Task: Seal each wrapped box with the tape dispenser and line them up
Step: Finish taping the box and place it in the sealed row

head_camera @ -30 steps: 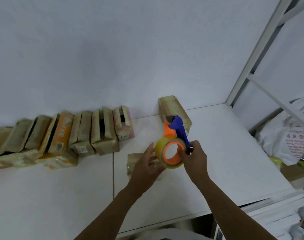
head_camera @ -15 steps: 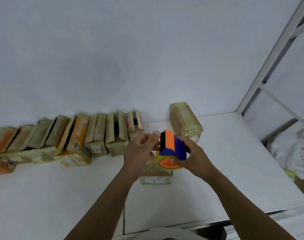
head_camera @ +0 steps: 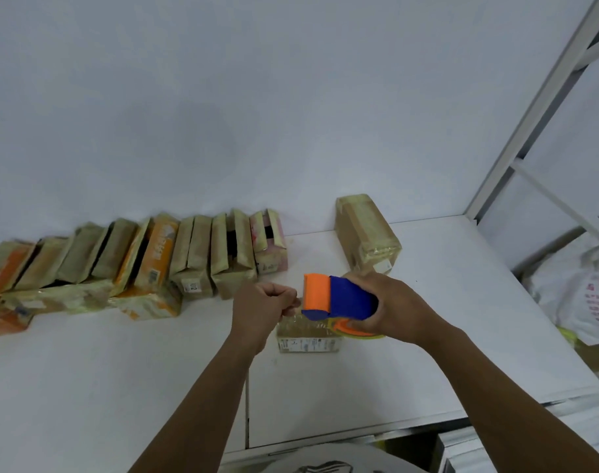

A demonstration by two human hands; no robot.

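While beside dispenser [head_camera: 339, 297], left hand [head_camera: 262, 307] fisted.

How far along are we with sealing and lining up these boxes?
Done, apparently: a row of wrapped boxes lines the wall. In hand: the right hand grips the tape dispenser over one box, while the left hand seems to pinch the tape end. Left: sealing that box, adding it to the row, and perhaps the box standing apart.
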